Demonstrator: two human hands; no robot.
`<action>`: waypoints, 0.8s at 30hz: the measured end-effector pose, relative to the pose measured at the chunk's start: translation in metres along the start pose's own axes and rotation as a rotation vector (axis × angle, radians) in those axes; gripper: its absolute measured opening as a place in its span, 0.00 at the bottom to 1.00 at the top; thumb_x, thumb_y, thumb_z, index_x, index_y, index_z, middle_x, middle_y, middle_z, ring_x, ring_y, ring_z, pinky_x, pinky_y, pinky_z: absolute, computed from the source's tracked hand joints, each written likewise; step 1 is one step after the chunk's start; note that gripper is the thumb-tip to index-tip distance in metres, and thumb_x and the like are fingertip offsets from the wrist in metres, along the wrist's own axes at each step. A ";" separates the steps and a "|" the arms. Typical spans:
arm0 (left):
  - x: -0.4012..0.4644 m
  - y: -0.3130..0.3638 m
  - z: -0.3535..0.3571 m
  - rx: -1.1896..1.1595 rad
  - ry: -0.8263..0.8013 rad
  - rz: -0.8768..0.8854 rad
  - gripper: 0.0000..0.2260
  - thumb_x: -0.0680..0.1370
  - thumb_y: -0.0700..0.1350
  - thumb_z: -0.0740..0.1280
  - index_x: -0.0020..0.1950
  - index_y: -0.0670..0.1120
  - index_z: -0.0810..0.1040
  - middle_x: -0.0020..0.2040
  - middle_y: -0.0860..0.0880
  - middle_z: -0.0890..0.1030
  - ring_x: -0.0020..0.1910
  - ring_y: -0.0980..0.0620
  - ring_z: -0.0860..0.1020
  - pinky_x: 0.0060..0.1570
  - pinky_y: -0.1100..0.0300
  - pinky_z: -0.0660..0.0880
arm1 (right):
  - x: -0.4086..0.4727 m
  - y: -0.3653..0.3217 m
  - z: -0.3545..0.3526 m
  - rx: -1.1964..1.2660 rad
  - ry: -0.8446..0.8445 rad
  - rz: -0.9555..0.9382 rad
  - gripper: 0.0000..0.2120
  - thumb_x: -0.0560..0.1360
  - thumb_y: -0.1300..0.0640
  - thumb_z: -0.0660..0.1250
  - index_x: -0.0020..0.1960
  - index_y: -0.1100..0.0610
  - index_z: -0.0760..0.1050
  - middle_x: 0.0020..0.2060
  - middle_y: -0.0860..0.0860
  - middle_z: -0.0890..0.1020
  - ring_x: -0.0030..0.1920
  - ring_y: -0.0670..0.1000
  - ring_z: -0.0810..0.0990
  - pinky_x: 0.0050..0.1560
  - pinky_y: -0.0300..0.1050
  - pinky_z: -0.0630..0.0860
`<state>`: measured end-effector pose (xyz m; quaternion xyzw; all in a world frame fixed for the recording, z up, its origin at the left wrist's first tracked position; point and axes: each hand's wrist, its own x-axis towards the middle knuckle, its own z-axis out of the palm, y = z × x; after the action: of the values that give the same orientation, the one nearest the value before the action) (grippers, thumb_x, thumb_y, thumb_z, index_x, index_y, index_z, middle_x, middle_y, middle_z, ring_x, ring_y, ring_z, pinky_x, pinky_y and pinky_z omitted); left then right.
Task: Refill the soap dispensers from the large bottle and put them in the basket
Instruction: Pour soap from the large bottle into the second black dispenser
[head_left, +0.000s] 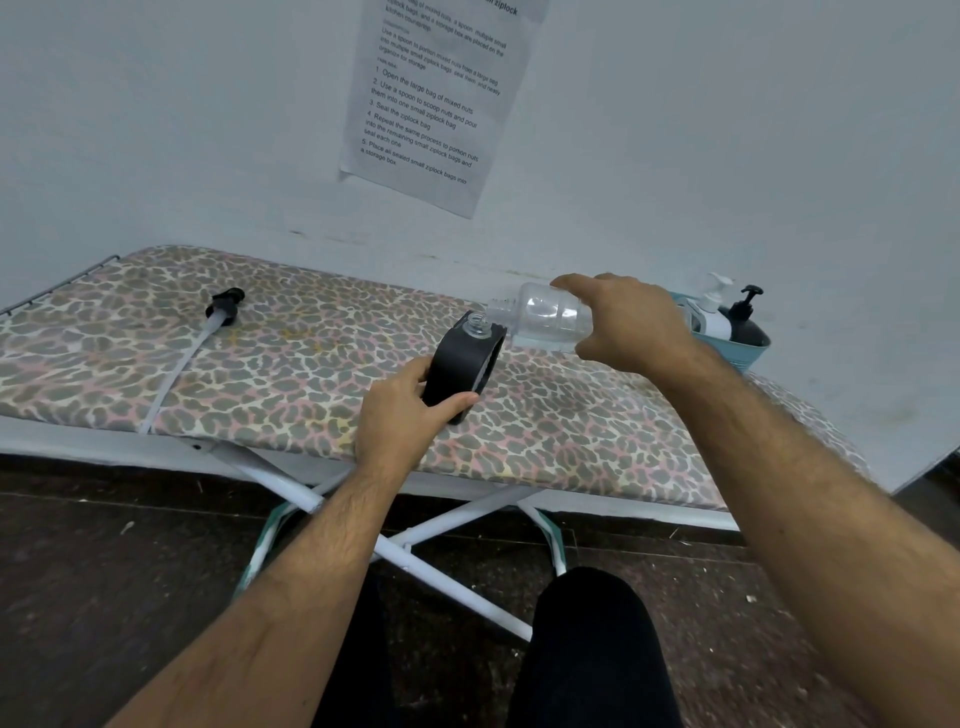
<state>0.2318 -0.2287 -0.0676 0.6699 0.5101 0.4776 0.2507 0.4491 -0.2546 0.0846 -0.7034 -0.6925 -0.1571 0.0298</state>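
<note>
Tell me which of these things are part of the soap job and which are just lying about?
In use: clear bottle in right hand; black dispenser in left hand; loose pump; basket with two dispensers.

Lying about: wall notice; ironing board.

Leopard-print board cover, black dispenser, clear bottle, seemingly teal basket

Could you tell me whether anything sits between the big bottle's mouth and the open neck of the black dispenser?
Nothing visible does. The clear bottle, tipped by the right hand, has its mouth right beside the black dispenser's open neck, held by the left hand.
</note>
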 end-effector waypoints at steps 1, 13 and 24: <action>0.000 0.000 0.000 0.001 0.000 0.002 0.26 0.69 0.61 0.75 0.63 0.50 0.79 0.53 0.52 0.85 0.49 0.56 0.82 0.47 0.57 0.81 | 0.000 0.000 0.000 -0.001 -0.001 -0.001 0.35 0.70 0.56 0.72 0.73 0.42 0.63 0.56 0.50 0.80 0.52 0.54 0.78 0.50 0.51 0.76; 0.000 0.001 0.000 -0.010 0.000 -0.011 0.27 0.69 0.61 0.75 0.63 0.51 0.79 0.54 0.52 0.84 0.51 0.56 0.82 0.49 0.56 0.81 | -0.001 -0.002 -0.003 0.005 -0.019 0.002 0.35 0.70 0.57 0.71 0.74 0.42 0.63 0.57 0.51 0.79 0.54 0.55 0.78 0.51 0.51 0.75; -0.001 0.001 -0.001 -0.012 0.003 0.000 0.26 0.69 0.60 0.75 0.64 0.51 0.79 0.55 0.52 0.84 0.54 0.55 0.82 0.50 0.56 0.81 | -0.001 -0.003 -0.006 0.019 -0.022 0.002 0.35 0.70 0.56 0.73 0.73 0.42 0.64 0.57 0.51 0.80 0.54 0.54 0.78 0.53 0.52 0.75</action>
<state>0.2319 -0.2299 -0.0664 0.6676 0.5078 0.4817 0.2539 0.4451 -0.2568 0.0896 -0.7056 -0.6935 -0.1428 0.0290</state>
